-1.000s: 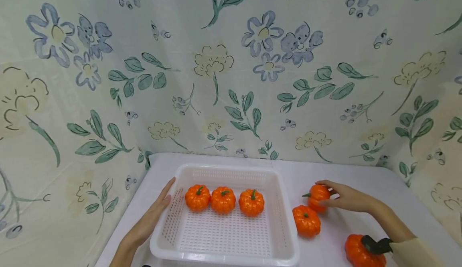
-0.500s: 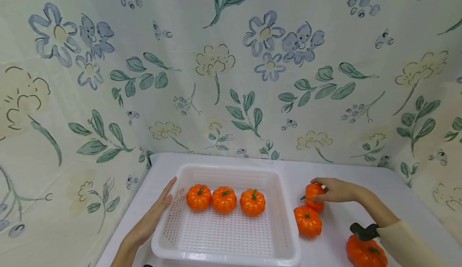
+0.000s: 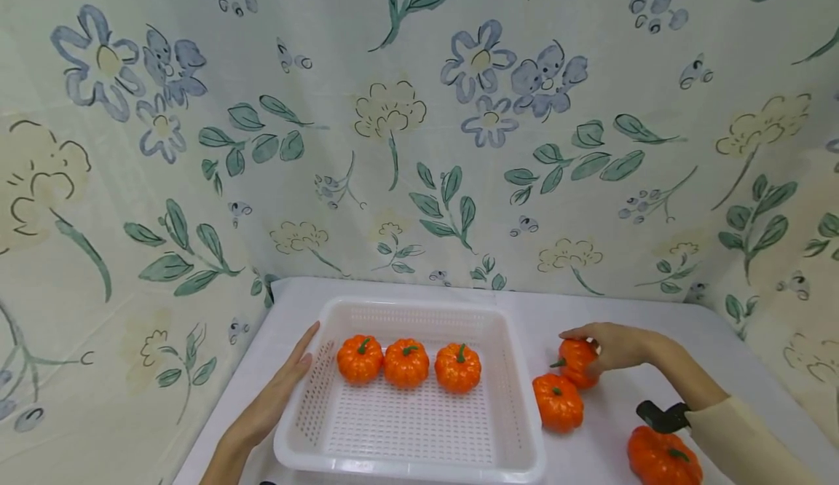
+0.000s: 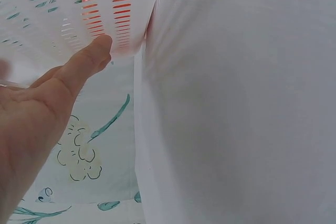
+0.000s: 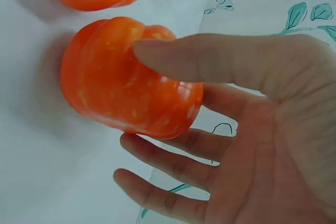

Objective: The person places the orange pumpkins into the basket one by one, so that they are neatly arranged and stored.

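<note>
My right hand [image 3: 619,347] grips a small orange pumpkin [image 3: 577,361] on the right side of the table. In the right wrist view the thumb lies across this pumpkin [image 5: 126,82] and the fingers curl behind it, while the lower fingers spread off it. Its green stem points left in the head view. Just in front of it sits another pumpkin [image 3: 557,403], beside the basket. My left hand [image 3: 272,401] lies along the left wall of the white plastic basket [image 3: 406,464]. The left wrist view has its straight fingers against the slotted wall [image 4: 68,30].
Inside the basket a left pumpkin [image 3: 360,360], a middle pumpkin [image 3: 406,363] and a right pumpkin [image 3: 457,368] stand in a row. Another pumpkin [image 3: 662,459] sits at the near right, by the right sleeve [image 3: 741,434]. Floral cloth [image 3: 419,143] hangs behind the white table [image 3: 629,314].
My right hand has shifted slightly up and over the gripped pumpkin. That pumpkin moved a little left, then back right. My left hand and the basket stay put.
</note>
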The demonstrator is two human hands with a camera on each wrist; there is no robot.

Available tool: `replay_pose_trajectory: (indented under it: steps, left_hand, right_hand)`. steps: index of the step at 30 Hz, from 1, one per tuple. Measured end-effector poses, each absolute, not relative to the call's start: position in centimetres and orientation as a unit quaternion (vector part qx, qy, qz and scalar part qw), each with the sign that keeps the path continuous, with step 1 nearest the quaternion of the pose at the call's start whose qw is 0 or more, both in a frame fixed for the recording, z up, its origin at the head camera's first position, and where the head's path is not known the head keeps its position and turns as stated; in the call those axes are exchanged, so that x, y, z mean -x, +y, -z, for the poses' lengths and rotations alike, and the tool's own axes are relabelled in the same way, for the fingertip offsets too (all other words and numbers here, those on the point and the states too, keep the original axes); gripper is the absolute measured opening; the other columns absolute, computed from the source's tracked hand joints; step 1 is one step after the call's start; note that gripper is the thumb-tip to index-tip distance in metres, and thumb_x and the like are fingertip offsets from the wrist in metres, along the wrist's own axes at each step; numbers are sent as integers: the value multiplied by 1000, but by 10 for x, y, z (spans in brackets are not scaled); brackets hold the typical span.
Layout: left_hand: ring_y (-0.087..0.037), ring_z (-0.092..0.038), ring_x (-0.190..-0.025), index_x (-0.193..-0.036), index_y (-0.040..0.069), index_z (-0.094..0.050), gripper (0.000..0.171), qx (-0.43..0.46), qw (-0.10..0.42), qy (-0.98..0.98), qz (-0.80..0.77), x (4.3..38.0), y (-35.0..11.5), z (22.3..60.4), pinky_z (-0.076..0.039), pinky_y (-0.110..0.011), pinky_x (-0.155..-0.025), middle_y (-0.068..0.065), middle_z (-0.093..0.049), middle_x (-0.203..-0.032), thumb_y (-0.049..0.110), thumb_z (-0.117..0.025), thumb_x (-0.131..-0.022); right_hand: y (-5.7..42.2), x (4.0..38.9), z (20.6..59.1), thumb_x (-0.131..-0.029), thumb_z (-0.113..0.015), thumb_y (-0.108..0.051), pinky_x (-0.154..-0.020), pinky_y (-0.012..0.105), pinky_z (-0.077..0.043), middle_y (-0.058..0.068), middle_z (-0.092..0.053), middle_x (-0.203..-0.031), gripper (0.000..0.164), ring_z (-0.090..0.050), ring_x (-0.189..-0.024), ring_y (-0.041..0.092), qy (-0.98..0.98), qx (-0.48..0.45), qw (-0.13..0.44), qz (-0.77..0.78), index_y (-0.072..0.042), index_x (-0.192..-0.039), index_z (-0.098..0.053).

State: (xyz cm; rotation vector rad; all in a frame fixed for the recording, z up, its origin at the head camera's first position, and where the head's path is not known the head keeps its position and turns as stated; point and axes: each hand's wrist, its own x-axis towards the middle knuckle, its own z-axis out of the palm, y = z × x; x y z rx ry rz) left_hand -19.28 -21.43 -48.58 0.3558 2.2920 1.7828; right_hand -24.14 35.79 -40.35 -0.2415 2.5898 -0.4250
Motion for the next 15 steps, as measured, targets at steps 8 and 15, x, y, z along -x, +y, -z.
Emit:
replay_pose_trajectory:
  steps: [8, 15]
  left_hand:
    - [-47, -1, -161, -166, 42, -8, 54, -116, 111, 781, -603, 192, -214, 484, -3, -74, -119, -5, 0, -177, 43, -22, -113]
    - [-47, 1, -160, -166, 40, -8, 55, -120, 108, 780, -605, 192, -214, 483, 1, -76, -118, -6, 1, -177, 41, -21, -114]
  right_hand:
    - [366, 229, 411, -80, -84, -20, -104, 66, -50, 24, -59, -143, 75, -58, -126, 41, 951, 99, 231, 181, -3, -147, -55]
    - [368, 226, 410, -78, -89, -21, -102, 62, -53, 24, -61, -139, 77, -60, -121, 38, 952, 96, 225, 184, 2, -144, -55]
